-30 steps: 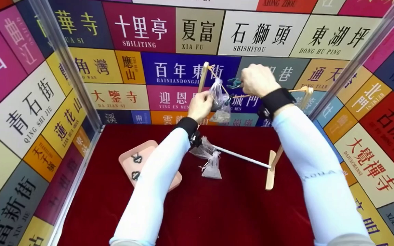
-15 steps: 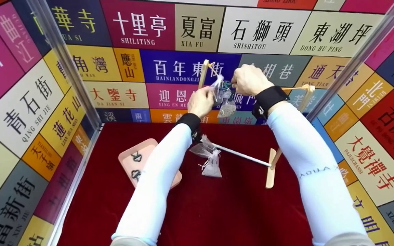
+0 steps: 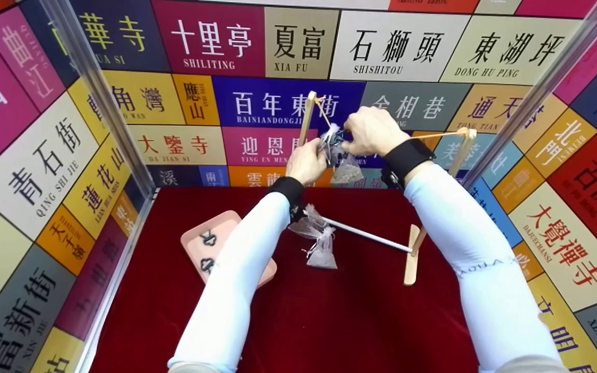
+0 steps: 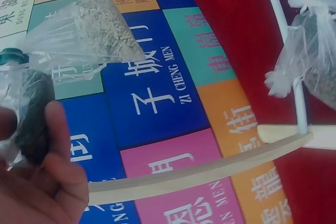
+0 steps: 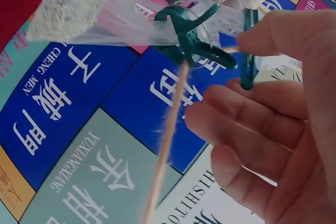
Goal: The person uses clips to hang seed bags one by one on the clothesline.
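My left hand (image 3: 306, 163) pinches a sheer mesh bag with dark contents (image 4: 34, 116) close to a sagging twine line (image 5: 168, 135). My right hand (image 3: 373, 129) is right beside it. Between its thumb and forefinger it pinches a green spring clip (image 5: 248, 51), seen edge-on; its other fingers are loosely bent. Another green clip (image 5: 184, 35) sits on the twine, at the neck of a sheer bag of pale granules (image 5: 73, 6) that hangs there. Whether the pinched clip touches the dark bag's neck is hard to tell.
Wooden posts (image 3: 306, 119) hold the twine, joined low down by a white rod (image 3: 366, 235). More mesh bags (image 3: 322, 251) lie on the red cloth (image 3: 329, 321). A pink tray (image 3: 195, 241) holds dark clips (image 3: 208, 238), partly behind the left forearm. Sign-printed walls stand close behind.
My right hand has moved left with the clip, up to the left hand and the dark bag. The hanging bag of granules has shifted slightly right. The left hand has barely moved.
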### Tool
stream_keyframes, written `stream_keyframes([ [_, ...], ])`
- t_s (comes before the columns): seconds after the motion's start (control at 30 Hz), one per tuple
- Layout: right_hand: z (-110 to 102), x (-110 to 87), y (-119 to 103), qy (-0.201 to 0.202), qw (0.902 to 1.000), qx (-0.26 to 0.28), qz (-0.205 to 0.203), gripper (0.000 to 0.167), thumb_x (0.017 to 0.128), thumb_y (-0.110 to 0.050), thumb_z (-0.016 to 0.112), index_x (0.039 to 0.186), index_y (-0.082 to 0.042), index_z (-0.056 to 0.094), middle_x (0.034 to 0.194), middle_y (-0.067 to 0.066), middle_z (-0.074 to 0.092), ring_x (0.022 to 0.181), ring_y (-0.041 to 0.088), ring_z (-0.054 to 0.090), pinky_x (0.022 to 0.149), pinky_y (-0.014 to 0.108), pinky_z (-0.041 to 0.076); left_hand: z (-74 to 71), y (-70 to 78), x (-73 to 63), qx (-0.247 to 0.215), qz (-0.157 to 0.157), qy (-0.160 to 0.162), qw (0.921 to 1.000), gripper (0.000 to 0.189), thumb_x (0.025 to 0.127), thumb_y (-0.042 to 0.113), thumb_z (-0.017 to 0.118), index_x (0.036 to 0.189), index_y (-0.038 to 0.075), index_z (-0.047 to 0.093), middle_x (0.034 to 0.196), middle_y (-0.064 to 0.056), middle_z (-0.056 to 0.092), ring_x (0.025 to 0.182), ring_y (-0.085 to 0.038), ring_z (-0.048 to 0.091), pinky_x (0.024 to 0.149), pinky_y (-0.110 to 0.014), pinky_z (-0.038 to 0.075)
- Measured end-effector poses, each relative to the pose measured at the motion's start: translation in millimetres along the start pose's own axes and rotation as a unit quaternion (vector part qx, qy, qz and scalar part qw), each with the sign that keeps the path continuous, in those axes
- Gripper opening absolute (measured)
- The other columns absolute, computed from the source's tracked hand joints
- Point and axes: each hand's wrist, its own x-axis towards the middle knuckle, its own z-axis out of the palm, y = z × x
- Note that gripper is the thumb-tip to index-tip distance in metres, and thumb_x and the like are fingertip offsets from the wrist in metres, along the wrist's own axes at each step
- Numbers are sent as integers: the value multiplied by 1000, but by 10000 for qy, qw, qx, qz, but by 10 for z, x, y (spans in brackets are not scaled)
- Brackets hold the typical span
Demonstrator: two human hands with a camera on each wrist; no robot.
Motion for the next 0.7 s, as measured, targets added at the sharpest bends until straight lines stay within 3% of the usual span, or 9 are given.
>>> stream_keyframes([
  [0.2, 100, -132, 7, 386, 9989, 103, 235, 34, 95, -40, 75, 100, -6, 76, 97, 22, 80, 92, 49, 77, 81, 67, 66, 67, -177, -151, -486, -132, -121, 9987, 33, 111, 31, 66, 138, 13, 72, 125, -9, 83, 117, -31, 79, 107, -46, 59],
  [0.3, 209, -244, 10, 774, 9960, 236, 371, 35, 97, -40, 78, 98, -6, 79, 93, 22, 82, 86, 48, 78, 74, 65, 66, 98, -332, -266, -694, -194, -90, 9974, 35, 110, 31, 68, 140, 13, 73, 128, -10, 83, 117, -31, 78, 107, -46, 60],
  [0.47, 520, -474, -35, 1512, 9862, 530, 418, 38, 101, -35, 73, 77, -7, 75, 71, 15, 75, 62, 37, 70, 56, 55, 61, 116, -718, -521, -940, -207, 57, 9953, 28, 110, 25, 68, 130, 9, 79, 122, -11, 85, 110, -32, 79, 105, -46, 61],
  [0.53, 675, -570, -60, 1702, 9814, 770, 438, 36, 101, -31, 72, 74, -7, 73, 69, 14, 75, 59, 35, 69, 56, 54, 60, 115, -899, -642, -898, -256, 97, 9956, 26, 110, 24, 68, 125, 8, 82, 118, -12, 86, 107, -33, 80, 102, -47, 62],
  [0.6, 834, -665, -72, 1739, 9778, 1056, 498, 32, 100, -27, 72, 76, -7, 75, 72, 14, 77, 60, 35, 70, 57, 54, 61, 109, -1074, -762, -762, -311, 160, 9965, 26, 109, 23, 67, 121, 8, 84, 117, -12, 87, 107, -33, 81, 101, -48, 63],
  [0.7, 1056, -812, -70, 1423, 9780, 1340, 731, 24, 98, -26, 73, 89, -5, 81, 82, 16, 82, 65, 36, 74, 62, 54, 64, 84, -1325, -951, -535, -400, 178, 9976, 25, 108, 24, 67, 118, 9, 85, 115, -12, 87, 108, -34, 82, 100, -49, 63],
])
